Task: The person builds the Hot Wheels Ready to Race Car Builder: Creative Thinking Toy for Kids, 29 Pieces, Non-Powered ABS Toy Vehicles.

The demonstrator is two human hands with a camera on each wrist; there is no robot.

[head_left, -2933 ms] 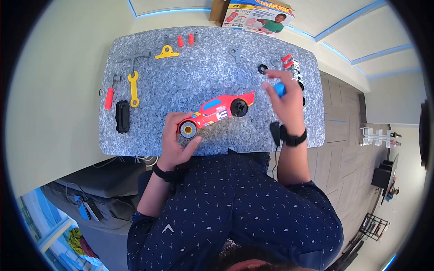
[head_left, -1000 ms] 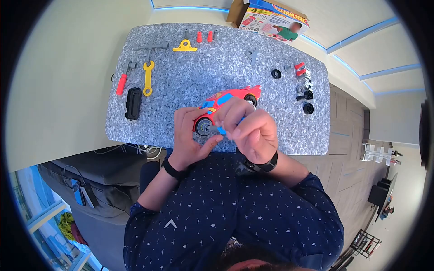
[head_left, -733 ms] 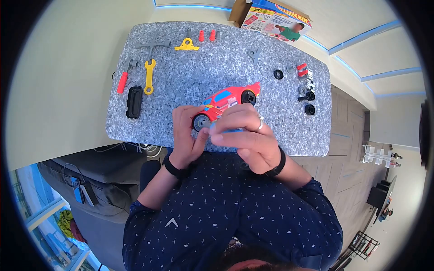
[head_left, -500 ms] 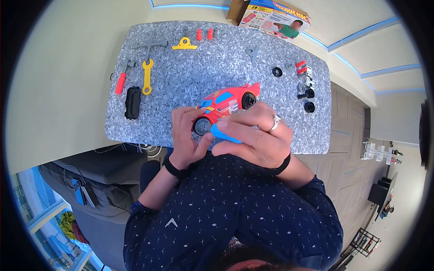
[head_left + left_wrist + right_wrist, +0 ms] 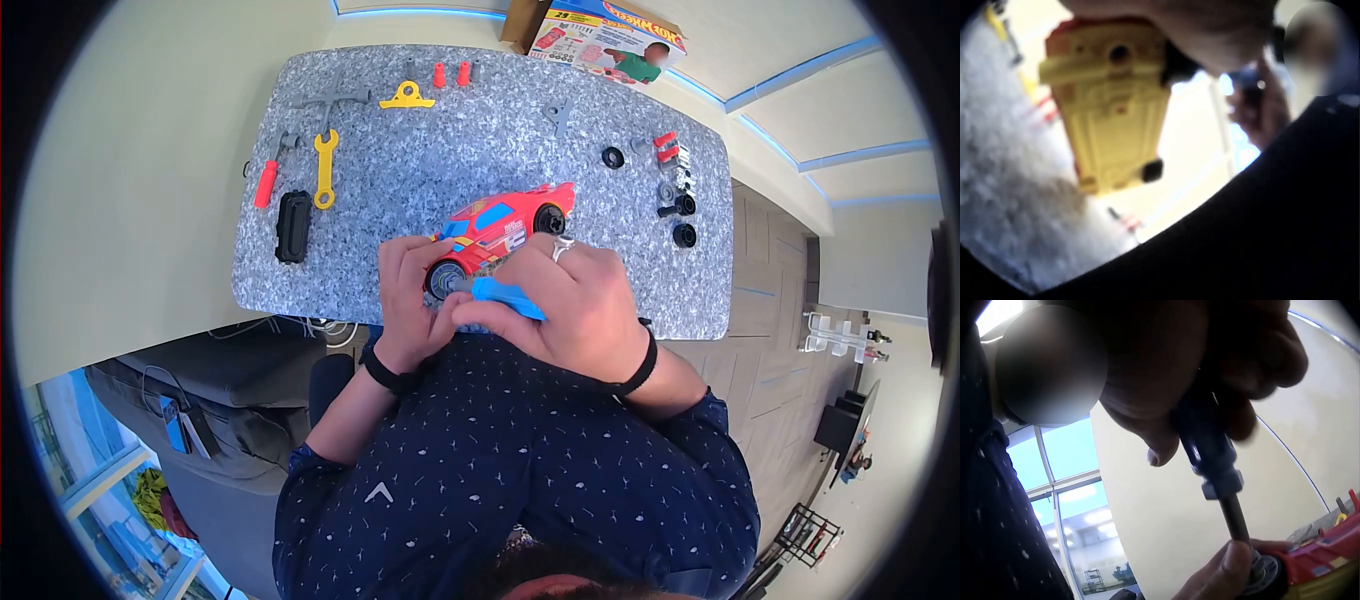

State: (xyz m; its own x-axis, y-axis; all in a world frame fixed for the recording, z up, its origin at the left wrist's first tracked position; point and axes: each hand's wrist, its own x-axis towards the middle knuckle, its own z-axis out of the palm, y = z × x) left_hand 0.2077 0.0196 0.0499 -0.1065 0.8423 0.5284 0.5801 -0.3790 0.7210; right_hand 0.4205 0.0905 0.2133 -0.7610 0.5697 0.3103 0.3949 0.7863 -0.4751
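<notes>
A red toy car (image 5: pixel 490 215) with blue windows is tilted in my left hand (image 5: pixel 403 300), which grips its front end. Its yellow underside (image 5: pixel 1116 119) faces the left wrist view. My right hand (image 5: pixel 590 315) holds a toy screwdriver by its blue handle (image 5: pixel 508 297). The grey screwdriver shaft (image 5: pixel 1234 519) reaches down to the hub of the front wheel (image 5: pixel 445 279). In the right wrist view, my left thumb (image 5: pixel 1236 559) lies against the shaft near the wheel. A black rear wheel (image 5: pixel 550 220) shows on the car's near side.
At the left lie a yellow wrench (image 5: pixel 325 170), a red-handled tool (image 5: pixel 267 185) and a black tray-like part (image 5: pixel 293 227). A yellow bracket (image 5: pixel 407 96) sits at the back. Loose wheel parts (image 5: pixel 684 235) and a black ring (image 5: pixel 613 157) lie right. A toy box (image 5: pixel 610 42) stands beyond.
My right hand has come from the table's right side to the front wheel with the blue screwdriver, then shifted and turned about its handle. My left hand keeps its grip on the car.
</notes>
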